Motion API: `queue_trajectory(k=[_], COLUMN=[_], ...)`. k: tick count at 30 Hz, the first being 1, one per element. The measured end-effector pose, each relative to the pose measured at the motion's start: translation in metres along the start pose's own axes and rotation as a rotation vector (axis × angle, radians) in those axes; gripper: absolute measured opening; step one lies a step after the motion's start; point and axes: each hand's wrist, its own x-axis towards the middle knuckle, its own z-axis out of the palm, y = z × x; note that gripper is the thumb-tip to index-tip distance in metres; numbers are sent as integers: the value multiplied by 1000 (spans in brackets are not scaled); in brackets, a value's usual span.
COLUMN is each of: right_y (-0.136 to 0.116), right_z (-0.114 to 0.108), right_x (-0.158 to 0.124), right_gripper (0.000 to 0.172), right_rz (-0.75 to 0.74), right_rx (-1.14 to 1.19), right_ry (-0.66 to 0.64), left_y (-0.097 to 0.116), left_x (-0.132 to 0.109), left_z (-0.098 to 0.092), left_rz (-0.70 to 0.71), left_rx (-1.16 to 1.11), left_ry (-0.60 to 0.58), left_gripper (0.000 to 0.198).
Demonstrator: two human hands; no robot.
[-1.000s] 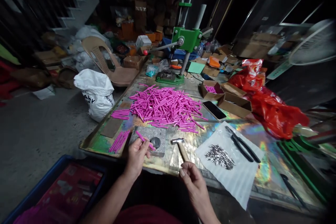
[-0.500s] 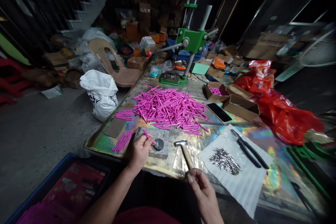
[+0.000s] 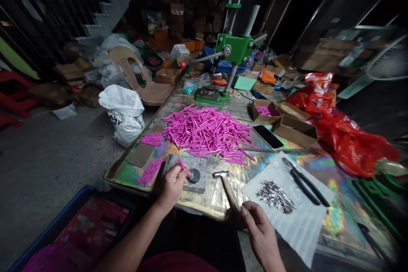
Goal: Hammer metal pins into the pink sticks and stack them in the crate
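Note:
My left hand [image 3: 174, 182] pinches a pink stick [image 3: 181, 164]. A pink end pokes out below the fingers, beside a dark round disc [image 3: 194, 175] on a grey stone block [image 3: 204, 163]. A hammer [image 3: 230, 193] with a wooden handle lies on the table, its metal head pointing away from me. Just right of the handle's near end is my right hand [image 3: 259, 225], fingers loosely bent, with nothing visible in them. Further right, a heap of small metal pins [image 3: 276, 196] rests on a white foam sheet [image 3: 301, 236], with black-handled pliers [image 3: 306, 182].
A large pile of pink sticks [image 3: 207, 129] covers the table's middle; a row of pink sticks [image 3: 149, 173] lies left of the block. Behind stands a green press [image 3: 234, 49]. A phone [image 3: 267, 137], cardboard boxes [image 3: 296, 129] and red plastic bags [image 3: 350, 144] occupy the right.
My right hand has moved right, off the hammer's handle end, while the hammer stays lying. The pink stick in my left hand has shifted slightly; that hand stays by the disc.

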Motion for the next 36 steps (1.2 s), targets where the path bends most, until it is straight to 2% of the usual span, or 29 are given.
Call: queue_trajectory(k=[4,7,9,11,13,16,19,21,24,27,32,34,36], right_y=[2,-1,-3,-5,-9,-22,-44,-59,-76,-89,-127,-144,-153], right_z=[0,4,6,7,5,-1,-4,-4,-3,-4,-18,-24,-26], right_x=[7,13,18,24,30,34,28,22,15,16,18,14,10], right_gripper=[24,21,22,22,18,9,14,19,27,40,43,50,56], right_rz=[-78,-158,-129,-52,58,209,226,204,24,-315,-805,-948,-1030], right_rx=[-358,-638,-779,-814,-688,-288,56,160,111,-134,-469,-515,-522], right_ry=[-25,-96,-150,-179,-214,-318,-394,-435,-393,-305,-341,-269,-164], left_y=[12,21,21,19,15,11,10,9,6,2,2,3,2], left_x=[2,6,8,10,11,11,11,11,11,11,10,9,9], left_z=[-4,-6,-5,-4,-3,-2,-1,-1,-1,-1,-1,-1,0], left_rz=[133,347,493,573,618,672,676,666,665,658,637,607,593], left_rx=[129,279,405,488,520,526,522,519,517,516,511,511,500], left_ry=[-72,-186,-239,-255,-248,-225,-212,-210,-201,-202,-223,-239,-239], left_gripper=[11,15,18,21,22,24,24,24,24,26,27,27,27])
